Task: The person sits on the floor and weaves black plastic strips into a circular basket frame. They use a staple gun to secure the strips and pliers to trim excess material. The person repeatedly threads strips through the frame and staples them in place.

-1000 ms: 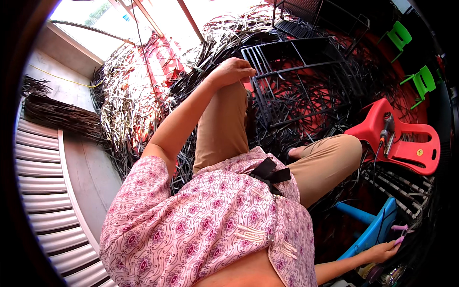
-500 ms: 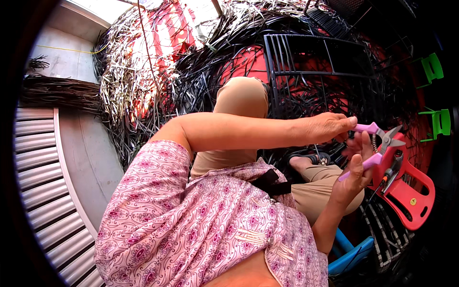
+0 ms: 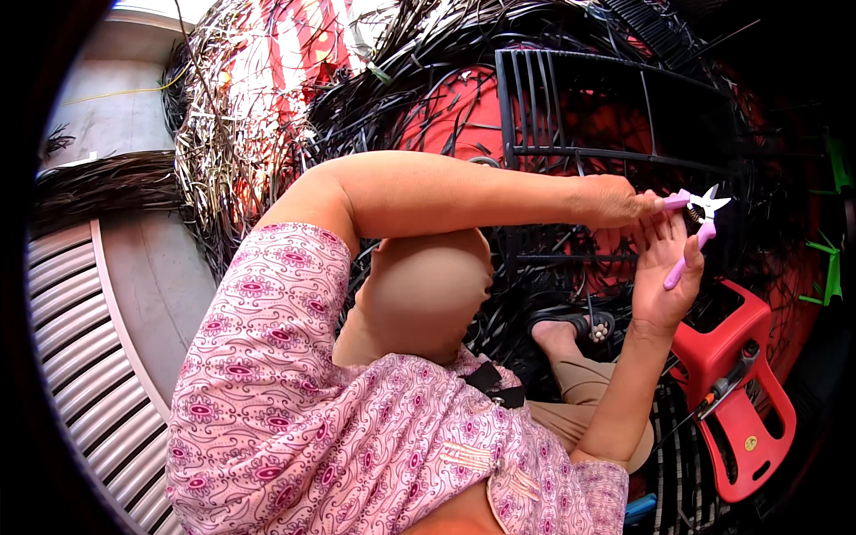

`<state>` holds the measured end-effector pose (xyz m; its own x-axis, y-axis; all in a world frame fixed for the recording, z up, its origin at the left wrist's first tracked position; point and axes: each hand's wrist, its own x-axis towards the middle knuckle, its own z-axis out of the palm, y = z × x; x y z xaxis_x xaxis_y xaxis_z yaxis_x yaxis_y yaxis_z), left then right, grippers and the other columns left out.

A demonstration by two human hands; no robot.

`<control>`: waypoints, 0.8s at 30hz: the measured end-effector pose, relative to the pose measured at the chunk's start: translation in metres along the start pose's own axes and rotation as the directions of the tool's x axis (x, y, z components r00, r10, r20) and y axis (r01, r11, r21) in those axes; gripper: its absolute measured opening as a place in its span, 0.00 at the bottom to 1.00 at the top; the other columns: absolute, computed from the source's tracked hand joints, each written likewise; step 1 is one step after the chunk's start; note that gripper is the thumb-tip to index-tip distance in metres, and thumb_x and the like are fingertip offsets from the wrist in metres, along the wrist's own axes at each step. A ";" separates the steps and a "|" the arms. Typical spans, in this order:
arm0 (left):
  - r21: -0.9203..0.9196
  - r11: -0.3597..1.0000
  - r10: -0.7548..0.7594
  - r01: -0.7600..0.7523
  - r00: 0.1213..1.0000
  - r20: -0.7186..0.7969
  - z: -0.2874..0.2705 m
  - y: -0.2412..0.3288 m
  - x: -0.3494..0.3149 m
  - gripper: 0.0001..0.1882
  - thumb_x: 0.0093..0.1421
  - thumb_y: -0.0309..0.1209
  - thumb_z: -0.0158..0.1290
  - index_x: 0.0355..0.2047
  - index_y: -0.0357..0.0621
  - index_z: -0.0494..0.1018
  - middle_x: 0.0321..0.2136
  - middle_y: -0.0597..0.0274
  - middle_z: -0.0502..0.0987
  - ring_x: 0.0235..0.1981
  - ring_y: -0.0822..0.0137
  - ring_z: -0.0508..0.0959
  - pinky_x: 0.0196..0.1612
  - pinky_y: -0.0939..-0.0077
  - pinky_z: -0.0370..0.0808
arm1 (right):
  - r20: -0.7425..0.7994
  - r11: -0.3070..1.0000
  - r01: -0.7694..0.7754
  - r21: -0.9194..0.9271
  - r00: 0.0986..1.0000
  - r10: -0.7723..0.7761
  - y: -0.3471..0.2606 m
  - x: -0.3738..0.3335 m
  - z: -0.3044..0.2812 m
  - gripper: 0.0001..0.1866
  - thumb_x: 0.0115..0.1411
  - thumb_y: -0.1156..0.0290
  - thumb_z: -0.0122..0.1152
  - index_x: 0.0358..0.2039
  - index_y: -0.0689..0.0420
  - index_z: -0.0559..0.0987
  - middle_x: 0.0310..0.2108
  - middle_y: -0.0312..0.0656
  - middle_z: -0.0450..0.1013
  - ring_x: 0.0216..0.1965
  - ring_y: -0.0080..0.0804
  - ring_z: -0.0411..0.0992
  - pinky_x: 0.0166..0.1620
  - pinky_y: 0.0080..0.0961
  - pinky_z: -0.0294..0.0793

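Observation:
Pink-handled pruning shears, their blades spread apart, are held up at the right between both of my hands. My left hand reaches across from the left, its fingers closed around the end of the upper handle. Against the palm and thumb of my right hand lies the lower handle; the fingers of that hand are stretched upward with the palm facing me. A small spring shows between the handles. Nothing is between the blades.
Below the shears, a red plastic stool lies tipped, with a metal tool on it. A black slatted frame stands ahead. Heaps of dark strips cover the red ground. At left is a slatted metal bench; green chairs are far right.
Both hands and the shears have moved upward in the picture. The view has shifted, so the red stool now sits lower. The shears' blades are still apart.

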<state>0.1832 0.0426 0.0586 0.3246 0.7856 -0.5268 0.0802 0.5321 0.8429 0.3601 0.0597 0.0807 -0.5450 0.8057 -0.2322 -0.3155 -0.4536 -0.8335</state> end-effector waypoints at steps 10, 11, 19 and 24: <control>0.534 0.801 0.571 -0.272 0.615 -0.543 -0.112 -0.143 0.076 0.18 0.58 0.41 0.62 0.41 0.41 0.75 0.28 0.60 0.78 0.28 0.69 0.78 0.31 0.73 0.75 | -0.026 0.972 -0.075 -0.222 0.997 0.071 0.051 0.105 -0.113 0.42 0.59 0.47 0.59 0.63 0.67 0.61 0.50 0.50 0.68 0.54 0.44 0.69 0.62 0.43 0.64; 0.704 0.665 0.693 -0.251 0.558 -0.456 -0.116 -0.147 0.076 0.22 0.55 0.43 0.65 0.43 0.43 0.75 0.30 0.61 0.76 0.30 0.67 0.78 0.33 0.71 0.75 | -0.120 0.899 -0.091 -0.429 0.992 0.043 0.055 0.113 -0.119 0.39 0.58 0.54 0.63 0.62 0.65 0.63 0.50 0.44 0.69 0.54 0.38 0.69 0.60 0.39 0.66; 0.981 0.104 0.811 -0.162 0.585 0.011 -0.083 -0.169 0.116 0.18 0.50 0.39 0.62 0.40 0.52 0.72 0.33 0.65 0.68 0.37 0.63 0.71 0.41 0.67 0.66 | 0.406 -0.375 0.314 -0.872 0.892 -0.197 0.095 0.139 -0.163 0.43 0.43 0.61 0.77 0.61 0.51 0.68 0.49 0.44 0.68 0.53 0.44 0.68 0.56 0.40 0.66; 0.853 0.477 0.814 -0.210 0.471 -0.340 -0.104 -0.163 0.127 0.09 0.56 0.39 0.62 0.30 0.49 0.78 0.27 0.64 0.74 0.31 0.66 0.76 0.39 0.70 0.69 | 0.517 -0.430 0.417 -0.800 0.843 -0.145 0.108 0.152 -0.175 0.42 0.42 0.63 0.76 0.60 0.48 0.69 0.48 0.40 0.67 0.52 0.41 0.67 0.56 0.39 0.65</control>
<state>0.1139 0.0887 -0.1568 -0.1021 0.9103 0.4011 0.7743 -0.1804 0.6065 0.3790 0.1996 -0.1324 -0.8159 0.5480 0.1842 0.5302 0.8363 -0.1397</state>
